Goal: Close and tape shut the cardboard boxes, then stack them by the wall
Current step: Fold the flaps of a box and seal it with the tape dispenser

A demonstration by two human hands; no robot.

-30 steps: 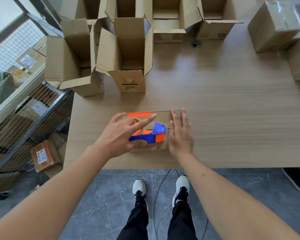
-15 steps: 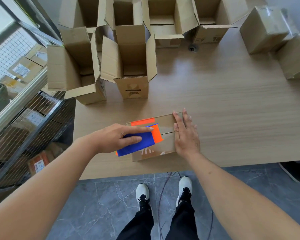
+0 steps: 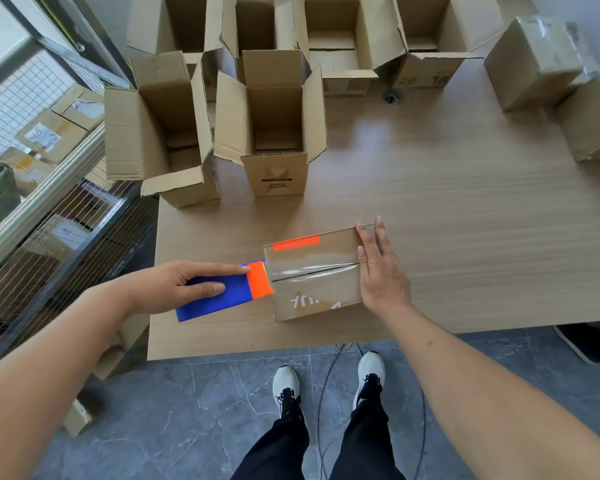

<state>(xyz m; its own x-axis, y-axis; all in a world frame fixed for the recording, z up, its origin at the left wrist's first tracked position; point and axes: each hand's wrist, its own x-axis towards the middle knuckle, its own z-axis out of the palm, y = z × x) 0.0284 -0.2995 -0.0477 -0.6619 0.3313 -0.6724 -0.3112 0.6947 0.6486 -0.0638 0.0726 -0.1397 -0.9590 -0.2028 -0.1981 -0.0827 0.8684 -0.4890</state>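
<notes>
A small closed cardboard box (image 3: 312, 292) lies near the table's front edge, with an orange strip on its far side and shiny clear tape over its top seam. My left hand (image 3: 174, 285) grips a blue and orange tape dispenser (image 3: 229, 292), whose orange end sits at the box's left edge. My right hand (image 3: 378, 268) presses flat on the right end of the box, fingers straight.
Several open boxes (image 3: 274, 123) stand with flaps up at the back left and back of the wooden table (image 3: 465, 220). Two taped boxes (image 3: 534, 60) sit at the far right. A wire cage with parcels (image 3: 49, 216) is left of the table.
My left hand has pulled the dispenser leftward across the box top to its left edge, laying clear tape over the seam. My right hand stayed pressing the right end.
</notes>
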